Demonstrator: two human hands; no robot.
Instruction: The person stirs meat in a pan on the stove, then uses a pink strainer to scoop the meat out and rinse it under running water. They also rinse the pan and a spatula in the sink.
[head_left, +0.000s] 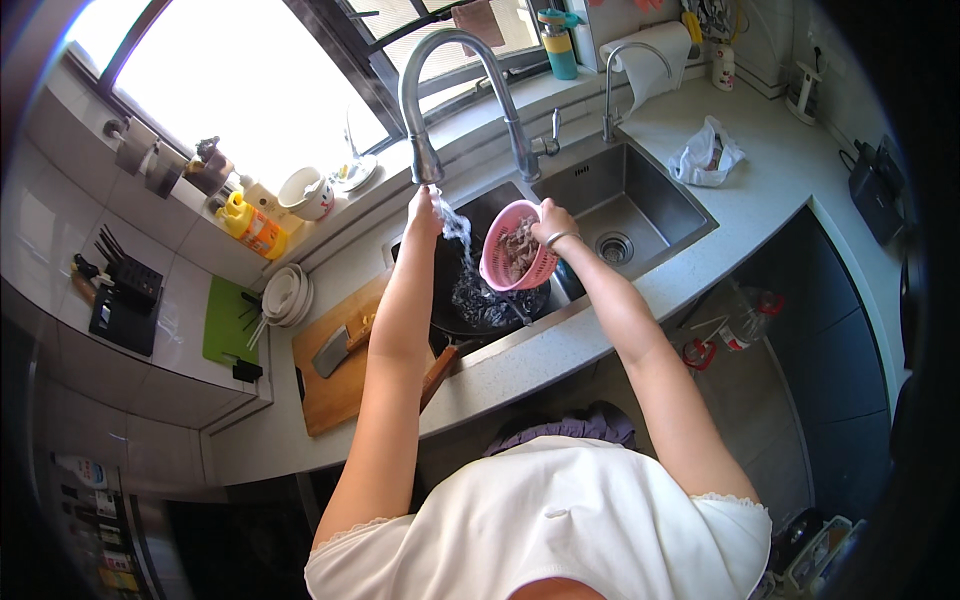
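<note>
My right hand (555, 221), with a bangle at its wrist, grips the rim of a pink plastic colander (493, 259) that holds pieces of what looks like meat (520, 247). The colander is tilted above the left sink basin. At the spray head of the metal faucet (426, 161) is my left hand (425, 211), its fingers partly hidden; whether they hold the head or only touch the water cannot be told. Water (459, 232) streams down beside it into a dark wok (450, 319), which sits in the left basin with its wooden handle (439, 371) over the counter edge.
A cleaver (331, 352) lies on a wooden cutting board (315, 405) left of the sink, near stacked bowls (287, 296). The right basin (652, 195) has a drain. A white plastic bag (705, 161) rests on the right counter. Bottles and a bowl (306, 193) line the windowsill.
</note>
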